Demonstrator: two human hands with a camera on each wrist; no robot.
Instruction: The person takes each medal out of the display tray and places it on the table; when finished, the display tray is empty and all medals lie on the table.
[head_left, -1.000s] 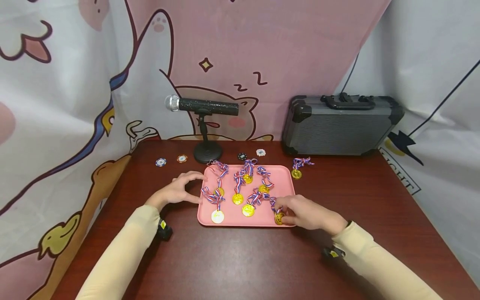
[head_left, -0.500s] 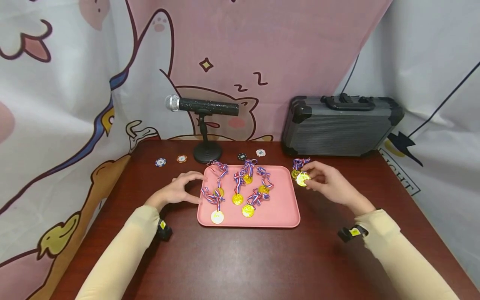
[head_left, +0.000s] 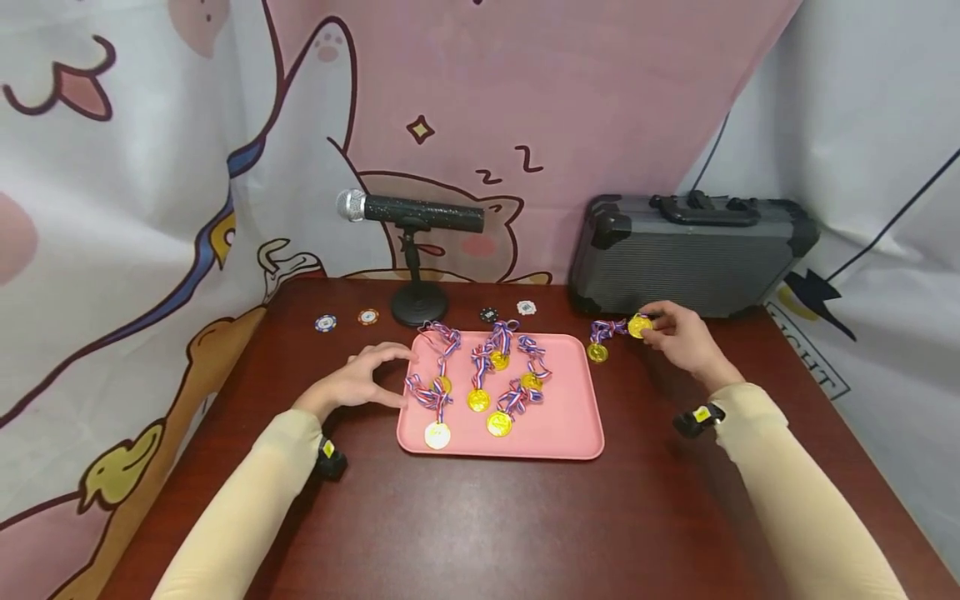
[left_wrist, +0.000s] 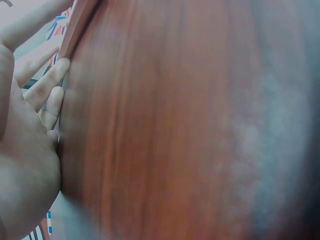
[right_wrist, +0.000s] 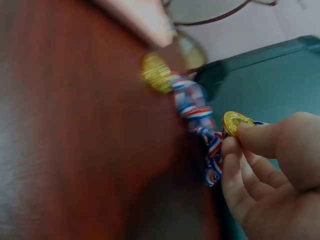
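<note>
My right hand (head_left: 690, 342) pinches a gold medal (head_left: 640, 326) between thumb and fingers, over the table at the right, in front of the metal case. In the right wrist view the thumb lies on the face of this medal (right_wrist: 233, 121). Left of it another gold medal (head_left: 597, 352) with a striped ribbon (right_wrist: 192, 102) lies on the table beyond the tray's right edge. Several medals, one of them this front-left medal (head_left: 437, 435), rest on the pink tray (head_left: 570, 425). At the tray's left rim, my left hand (head_left: 356, 382) has thumb and fingers spread, its fingertips right at the edge.
A dark metal case (head_left: 690, 262) stands at the back right. Behind the tray is a microphone (head_left: 420, 212) on a black stand (head_left: 418, 304). Poker chips lie along the back, including a blue chip (head_left: 326, 322) and a black chip (head_left: 489, 315). Printed cloth (head_left: 585, 100) hangs around the table.
My right hand has picked up the medal from the tray's front right corner and carried it right and back, past the medal on the table. The left hand has stayed at the rim.
</note>
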